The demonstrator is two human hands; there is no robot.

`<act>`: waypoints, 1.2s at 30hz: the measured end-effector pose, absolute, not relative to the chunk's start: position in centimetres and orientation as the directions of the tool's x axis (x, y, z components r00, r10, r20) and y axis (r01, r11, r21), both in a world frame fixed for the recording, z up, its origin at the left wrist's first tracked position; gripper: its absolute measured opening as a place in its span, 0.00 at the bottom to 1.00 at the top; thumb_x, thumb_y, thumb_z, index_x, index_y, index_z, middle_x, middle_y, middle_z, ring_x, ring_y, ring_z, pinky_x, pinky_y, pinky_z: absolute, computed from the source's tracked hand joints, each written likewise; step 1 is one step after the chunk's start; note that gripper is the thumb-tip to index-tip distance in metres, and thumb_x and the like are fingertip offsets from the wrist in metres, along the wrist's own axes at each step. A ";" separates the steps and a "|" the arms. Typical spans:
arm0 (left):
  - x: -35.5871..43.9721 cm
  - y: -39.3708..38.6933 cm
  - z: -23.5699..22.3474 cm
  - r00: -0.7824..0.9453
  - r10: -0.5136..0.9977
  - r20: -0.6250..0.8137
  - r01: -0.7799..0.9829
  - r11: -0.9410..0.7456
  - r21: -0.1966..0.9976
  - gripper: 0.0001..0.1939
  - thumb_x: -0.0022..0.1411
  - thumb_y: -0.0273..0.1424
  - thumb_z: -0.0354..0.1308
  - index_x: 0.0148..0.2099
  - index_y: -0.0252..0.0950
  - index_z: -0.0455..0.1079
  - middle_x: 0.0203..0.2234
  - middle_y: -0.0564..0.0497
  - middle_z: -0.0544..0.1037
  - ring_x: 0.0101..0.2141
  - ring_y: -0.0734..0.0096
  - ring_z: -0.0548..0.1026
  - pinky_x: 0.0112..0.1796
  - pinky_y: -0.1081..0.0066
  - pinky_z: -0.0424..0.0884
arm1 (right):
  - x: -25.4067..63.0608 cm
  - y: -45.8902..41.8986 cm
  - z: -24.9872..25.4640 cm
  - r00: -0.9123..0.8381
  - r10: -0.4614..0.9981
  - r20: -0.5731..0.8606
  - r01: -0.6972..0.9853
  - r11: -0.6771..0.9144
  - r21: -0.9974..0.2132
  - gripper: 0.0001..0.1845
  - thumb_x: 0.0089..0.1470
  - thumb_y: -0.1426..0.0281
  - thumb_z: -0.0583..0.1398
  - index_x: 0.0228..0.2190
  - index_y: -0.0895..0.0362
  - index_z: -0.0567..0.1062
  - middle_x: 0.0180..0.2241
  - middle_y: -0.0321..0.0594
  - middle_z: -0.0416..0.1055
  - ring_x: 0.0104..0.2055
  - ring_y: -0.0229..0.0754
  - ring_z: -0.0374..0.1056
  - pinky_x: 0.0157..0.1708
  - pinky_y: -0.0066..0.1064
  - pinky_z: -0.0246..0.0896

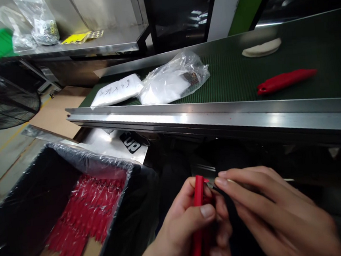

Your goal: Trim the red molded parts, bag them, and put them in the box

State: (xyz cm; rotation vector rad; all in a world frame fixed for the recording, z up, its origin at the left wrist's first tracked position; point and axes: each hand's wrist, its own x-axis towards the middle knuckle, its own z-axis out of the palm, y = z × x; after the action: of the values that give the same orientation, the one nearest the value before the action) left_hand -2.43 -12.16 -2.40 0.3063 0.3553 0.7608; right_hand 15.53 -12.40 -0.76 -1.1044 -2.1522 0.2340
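Observation:
My left hand (193,221) is closed around a long, narrow red plastic part (198,193), held tilted upright with the thumb across it. A tiny red sliver sticks out from the part's side near its top end. My right hand (273,210) is closed in a pinch just to the right of it. Between thumb and fingertips it holds a small thin blade (210,185), whose tip is close to the red part's edge; whether it touches I cannot tell. The rest of the blade is mostly hidden by the fingers.
A green conveyor belt (228,75) with a metal rail (205,115) runs ahead. On it lie another red part (287,81), a cream curved piece (262,49) and plastic-bagged white packages (167,86). A lined dark bin (124,199) at left holds many red parts (88,207). A fan (6,94) stands far left.

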 end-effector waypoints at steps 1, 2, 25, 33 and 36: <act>-2.4 -12.2 -2.4 0.679 0.709 -0.191 -0.615 0.691 0.379 0.08 0.63 0.28 0.55 0.45 0.39 0.61 0.37 0.50 0.67 0.27 0.79 0.69 0.22 0.84 0.65 | 15.5 -12.4 -0.8 -0.393 0.767 0.507 0.646 0.623 -0.441 0.20 0.56 0.84 0.55 0.50 0.62 0.72 0.47 0.46 0.67 0.50 0.39 0.64 0.45 0.32 0.62; -2.4 -12.2 -2.5 0.685 0.706 -0.180 -0.618 0.694 0.368 0.08 0.64 0.28 0.54 0.45 0.39 0.60 0.38 0.49 0.67 0.27 0.79 0.69 0.22 0.84 0.65 | 15.5 -12.3 -0.8 -0.390 0.763 0.516 0.648 0.625 -0.435 0.20 0.56 0.84 0.55 0.49 0.61 0.72 0.47 0.46 0.68 0.49 0.39 0.65 0.45 0.31 0.63; -2.0 -12.4 -4.3 0.791 0.612 -0.023 -0.582 0.763 0.282 0.17 0.65 0.44 0.44 0.46 0.36 0.60 0.31 0.40 0.76 0.21 0.67 0.74 0.17 0.79 0.64 | 17.1 -12.3 -0.9 -0.378 0.775 0.506 0.634 0.615 -0.469 0.21 0.55 0.83 0.55 0.49 0.57 0.72 0.47 0.44 0.69 0.50 0.41 0.66 0.44 0.34 0.66; -2.8 -13.6 -3.3 0.743 0.594 -0.309 -0.519 0.802 0.295 0.22 0.63 0.47 0.48 0.41 0.32 0.68 0.20 0.46 0.72 0.17 0.71 0.68 0.21 0.75 0.60 | 17.9 -11.8 -2.1 -0.533 0.687 0.495 0.642 0.709 -0.293 0.27 0.54 0.80 0.57 0.55 0.52 0.68 0.50 0.42 0.69 0.49 0.45 0.66 0.45 0.41 0.64; -2.7 -13.7 -3.2 0.750 0.582 -0.314 -0.516 0.812 0.272 0.22 0.63 0.47 0.48 0.39 0.32 0.70 0.18 0.47 0.71 0.16 0.70 0.68 0.21 0.74 0.60 | 17.7 -11.9 -2.2 -0.520 0.697 0.494 0.645 0.699 -0.307 0.27 0.55 0.80 0.55 0.55 0.49 0.68 0.50 0.40 0.70 0.50 0.46 0.64 0.47 0.44 0.60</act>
State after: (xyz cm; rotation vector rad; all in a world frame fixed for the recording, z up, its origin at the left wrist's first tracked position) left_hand -2.72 -13.66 -3.25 0.1724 0.3993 0.6027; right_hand 17.67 -11.90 -2.17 -1.0218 -2.3079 0.1126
